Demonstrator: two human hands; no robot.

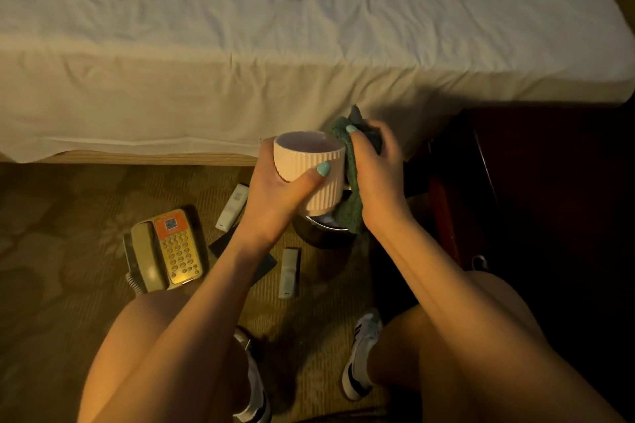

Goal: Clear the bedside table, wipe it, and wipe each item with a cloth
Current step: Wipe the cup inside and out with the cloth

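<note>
Beige corded telephone with orange keypad (165, 251) lies on patterned carpet (51, 285) far left. Left hand (275, 192) grips pale ribbed ceramic mug (309, 168), upright, thumb across its wall. Right hand (374, 175) presses dark green terry cloth (350, 189) against mug's right side. Dark wooden bedside table (532, 182) just right; bed edge (171, 106) close behind.

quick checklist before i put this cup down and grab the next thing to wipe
1. Left hand grips the cup, thumb across its ribbed side: ok.
2. Right hand presses the cloth on the cup's side: ok.
3. Cup wiped all round: cannot tell.
4. Straight drop to the carpet: not ok, a dark pot sits right below the cup.
5. Next things in sight on the carpet, phone and remotes: ok.
6. Bedside table wiped: cannot tell, too dark.
</note>
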